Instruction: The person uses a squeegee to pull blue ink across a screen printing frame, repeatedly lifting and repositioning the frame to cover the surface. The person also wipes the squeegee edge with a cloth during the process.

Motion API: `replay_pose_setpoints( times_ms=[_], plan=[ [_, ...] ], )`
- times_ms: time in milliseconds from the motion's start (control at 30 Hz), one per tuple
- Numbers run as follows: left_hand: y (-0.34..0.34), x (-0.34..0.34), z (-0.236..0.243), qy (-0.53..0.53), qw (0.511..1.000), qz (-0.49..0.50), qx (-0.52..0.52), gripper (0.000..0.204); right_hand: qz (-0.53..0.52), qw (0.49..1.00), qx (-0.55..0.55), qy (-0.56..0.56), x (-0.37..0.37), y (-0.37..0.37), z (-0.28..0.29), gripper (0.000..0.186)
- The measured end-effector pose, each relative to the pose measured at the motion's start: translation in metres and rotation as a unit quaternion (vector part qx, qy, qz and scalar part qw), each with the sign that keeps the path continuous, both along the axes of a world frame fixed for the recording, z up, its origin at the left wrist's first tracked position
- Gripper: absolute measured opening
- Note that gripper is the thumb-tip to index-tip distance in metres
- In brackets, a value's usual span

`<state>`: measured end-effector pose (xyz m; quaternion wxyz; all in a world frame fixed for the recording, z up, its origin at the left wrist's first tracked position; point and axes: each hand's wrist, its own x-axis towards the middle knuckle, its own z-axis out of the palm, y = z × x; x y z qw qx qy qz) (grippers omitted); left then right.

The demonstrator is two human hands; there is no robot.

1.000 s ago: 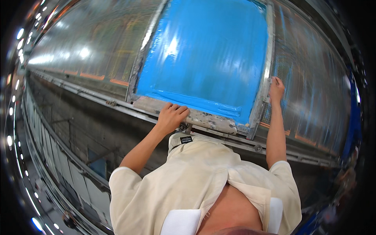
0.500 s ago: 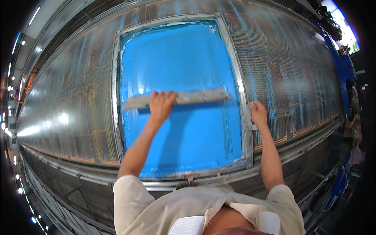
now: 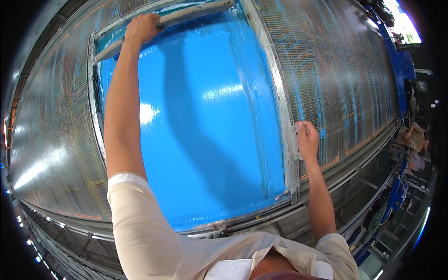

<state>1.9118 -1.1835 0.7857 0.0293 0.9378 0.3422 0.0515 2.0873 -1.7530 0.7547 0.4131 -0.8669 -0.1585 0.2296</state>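
A screen frame holds a glossy blue ink-covered screen. At its far end my left hand is closed on a long, grey squeegee bar with a stained surface, lying crosswise inside the frame. My left forearm crosses the frame's left side and casts a shadow on the blue surface. My right hand grips a small metal bracket on the outside of the frame's right rail, low down.
A long table with patterned panels extends left and right of the frame. Metal rails run along the near edge. Blue machinery and a crumpled brown cloth are at the far right.
My left hand has pushed the squeegee from the near edge across the blue screen to the far end. My right hand stays on the right rail; the view has shifted.
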Motion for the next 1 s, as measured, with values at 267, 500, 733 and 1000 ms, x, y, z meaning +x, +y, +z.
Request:
replay_pose_setpoints(
  times_ms=[267,500,733,1000],
  plan=[
    [-0.132,-0.066,0.001,0.027,0.999,-0.018,-0.035,0.021,0.049,0.996,0.051,-0.062,0.015,-0.004,-0.014,0.024],
    [-0.411,-0.213,-0.014,-0.081,0.994,-0.061,-0.041,0.038,0.034,0.999,0.025,0.020,0.019,-0.006,-0.012,0.035],
    [-0.572,-0.274,0.012,-0.077,0.993,0.023,-0.090,0.034,0.077,0.984,0.062,-0.145,0.039,0.008,-0.060,0.041],
    [-0.585,-0.273,0.025,-0.044,0.998,0.022,-0.036,0.020,0.134,0.965,0.009,-0.226,0.091,-0.019,-0.030,0.037]
  ],
)
